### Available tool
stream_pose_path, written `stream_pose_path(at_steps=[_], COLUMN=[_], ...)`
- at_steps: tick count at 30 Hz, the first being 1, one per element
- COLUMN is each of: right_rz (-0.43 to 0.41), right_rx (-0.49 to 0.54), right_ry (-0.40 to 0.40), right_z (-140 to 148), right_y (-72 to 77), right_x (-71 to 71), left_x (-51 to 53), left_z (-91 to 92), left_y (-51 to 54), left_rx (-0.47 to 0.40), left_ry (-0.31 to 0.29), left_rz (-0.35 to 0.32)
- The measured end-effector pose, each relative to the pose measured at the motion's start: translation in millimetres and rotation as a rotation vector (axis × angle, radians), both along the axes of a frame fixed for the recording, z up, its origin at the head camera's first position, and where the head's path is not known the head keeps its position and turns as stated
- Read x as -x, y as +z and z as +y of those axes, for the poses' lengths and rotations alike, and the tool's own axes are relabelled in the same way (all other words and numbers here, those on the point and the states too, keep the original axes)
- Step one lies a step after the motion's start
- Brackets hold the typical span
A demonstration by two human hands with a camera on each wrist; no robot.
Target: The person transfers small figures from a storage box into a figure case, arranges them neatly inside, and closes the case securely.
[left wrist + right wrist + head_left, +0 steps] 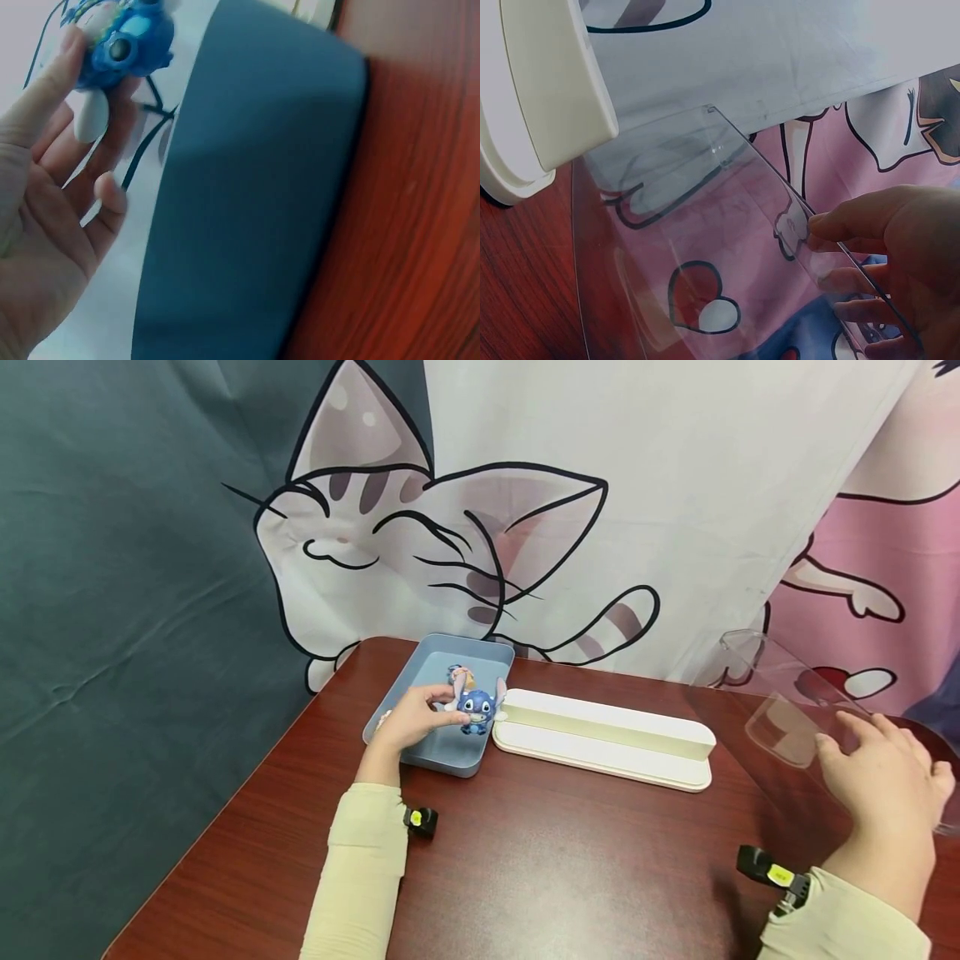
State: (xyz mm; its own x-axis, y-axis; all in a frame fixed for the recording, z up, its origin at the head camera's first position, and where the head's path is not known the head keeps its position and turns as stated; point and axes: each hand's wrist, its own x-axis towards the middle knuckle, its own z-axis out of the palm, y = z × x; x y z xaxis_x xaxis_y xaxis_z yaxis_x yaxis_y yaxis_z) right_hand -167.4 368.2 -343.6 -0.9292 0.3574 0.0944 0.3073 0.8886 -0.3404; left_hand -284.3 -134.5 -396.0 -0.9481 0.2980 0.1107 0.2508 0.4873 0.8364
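Note:
My left hand [414,720] pinches a small blue Stitch figurine [477,707] between thumb and fingers, above the right side of a blue-grey tray [452,767]. In the left wrist view, the figurine [127,46] shows rounded blue parts and a white, drop-shaped piece hanging down. A second small, colourful figure [461,677] is partly hidden behind it. My right hand [885,768] holds a long clear plastic cover [806,693] by its side edge. In the right wrist view, the thumb lies at the edge of the cover [697,247] and the other fingers show through it.
Right of the tray, a long white stepped stand [600,752] lies on the brown wooden table [540,877]. A cloth with cartoon cats [360,560] hangs behind the table. Beside the left hand, a small pale thing [384,718] shows at the tray's left edge.

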Motion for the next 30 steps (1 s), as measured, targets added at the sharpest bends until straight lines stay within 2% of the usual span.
stream_pose_path(at_steps=[6,19,30], right_rz=[0.004,0.002,0.006], right_rx=[0.003,0.001,0.003], right_ry=[-0.005,0.002,-0.003], right_z=[-0.4,-0.2,-1.6], right_y=[-0.9,-1.0,-0.6], right_x=[-0.1,-0.7,-1.2], left_x=[0.4,-1.7,-4.8], left_z=[16.1,40.3,59.5], left_y=[-1.1,-5.6,-9.1], left_rx=[-0.004,-0.050,0.018], left_ry=[0.015,-0.085,-0.112], left_rz=[0.040,0.002,0.023])
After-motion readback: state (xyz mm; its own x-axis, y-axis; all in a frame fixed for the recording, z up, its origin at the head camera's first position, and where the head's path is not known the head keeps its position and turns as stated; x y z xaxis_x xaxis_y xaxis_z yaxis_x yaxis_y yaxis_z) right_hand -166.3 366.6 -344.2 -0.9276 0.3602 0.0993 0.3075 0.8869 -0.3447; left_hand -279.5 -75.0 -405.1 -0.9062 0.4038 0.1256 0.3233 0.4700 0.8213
